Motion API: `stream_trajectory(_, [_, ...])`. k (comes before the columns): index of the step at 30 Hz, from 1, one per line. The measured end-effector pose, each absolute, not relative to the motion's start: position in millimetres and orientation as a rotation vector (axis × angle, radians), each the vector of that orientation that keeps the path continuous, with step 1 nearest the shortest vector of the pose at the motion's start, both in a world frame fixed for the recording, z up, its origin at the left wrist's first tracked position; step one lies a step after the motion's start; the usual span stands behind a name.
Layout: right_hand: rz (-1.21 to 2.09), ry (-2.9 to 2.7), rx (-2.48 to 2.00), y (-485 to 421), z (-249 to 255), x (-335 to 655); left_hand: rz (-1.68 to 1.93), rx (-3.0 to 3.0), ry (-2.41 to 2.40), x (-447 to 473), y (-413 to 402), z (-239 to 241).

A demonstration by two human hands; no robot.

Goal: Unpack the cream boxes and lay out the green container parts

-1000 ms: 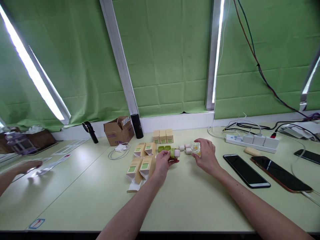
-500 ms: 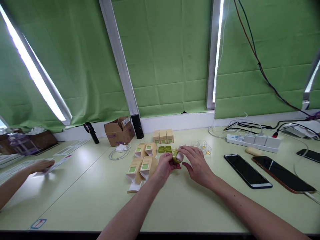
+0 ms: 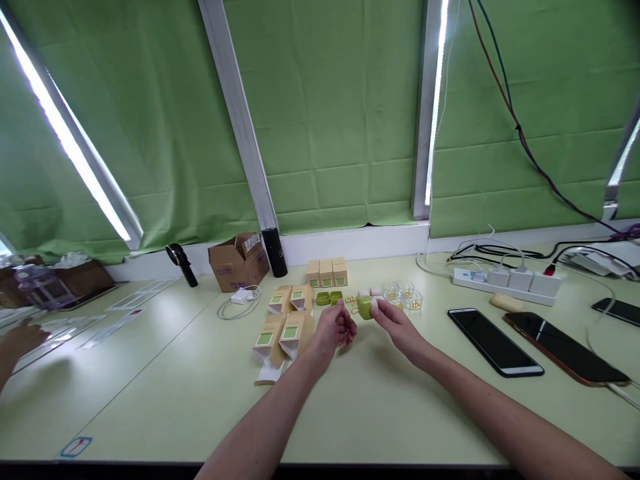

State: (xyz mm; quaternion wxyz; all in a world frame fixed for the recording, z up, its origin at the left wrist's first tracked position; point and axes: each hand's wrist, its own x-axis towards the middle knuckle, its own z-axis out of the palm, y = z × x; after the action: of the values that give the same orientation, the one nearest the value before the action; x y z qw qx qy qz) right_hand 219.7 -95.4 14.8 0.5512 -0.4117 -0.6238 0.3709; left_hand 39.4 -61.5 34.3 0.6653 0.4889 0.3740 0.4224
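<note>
- Bare forearms reach out over the pale green table (image 3: 200,407), the hands meeting just above its middle.
- The left hand (image 3: 336,330) is loosely curled, fingers drawn in toward the thumb. Whether anything small sits inside it cannot be made out.
- The right hand (image 3: 397,325) pinches a small green piece (image 3: 365,307) between thumb and fingertips. It is held just clear of the tabletop and turned toward the left hand, a light grip that seems meant to leave most of the piece exposed.
- Just left of the hands lie four open kraft cartons (image 3: 280,333) with their flaps splayed toward the person, apparently laid that way so the mouths are easy to reach.
- Directly beyond the hands are two green lids (image 3: 329,298) and a cluster of clear trays (image 3: 405,295) with yellow bits inside, set close as a working supply.
- To the right, two phones (image 3: 493,341) lie face up and well apart from the small parts.
- Farther back, three closed boxes (image 3: 326,272) stand upright in a tight row.
- A brown shipping box (image 3: 237,261), a black cylinder (image 3: 274,252) and a power strip (image 3: 505,280) line the table's far edge.
- At far left, a co-worker's hand (image 3: 17,337) rests on flat packets.
- Green blinds (image 3: 340,120) close off the background.
</note>
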Motion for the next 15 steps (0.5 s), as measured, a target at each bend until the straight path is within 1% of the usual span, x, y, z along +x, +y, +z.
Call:
stream_trajectory(3, [1.17, -1.275, -0.873, -91.3, 10.9, 220.3, 0.999, 1.105, 0.875, 37.5, -59.6, 34.5])
stream_trajectory(6, [1.305, -1.149, -0.817, -88.2, 6.0, 221.2, 1.048, 1.109, 0.871, 36.8, -59.2, 33.9])
stream_trajectory(10, [1.352, -1.124, -0.818, -88.2, 6.4, 221.7, 1.11, 1.098, 0.883, 37.1, -58.1, 31.9])
stream_trajectory(15, [1.265, -1.235, -0.85, -91.7, 11.4, 220.6, 1.207, 1.074, 0.889, 36.4, -53.9, 27.5])
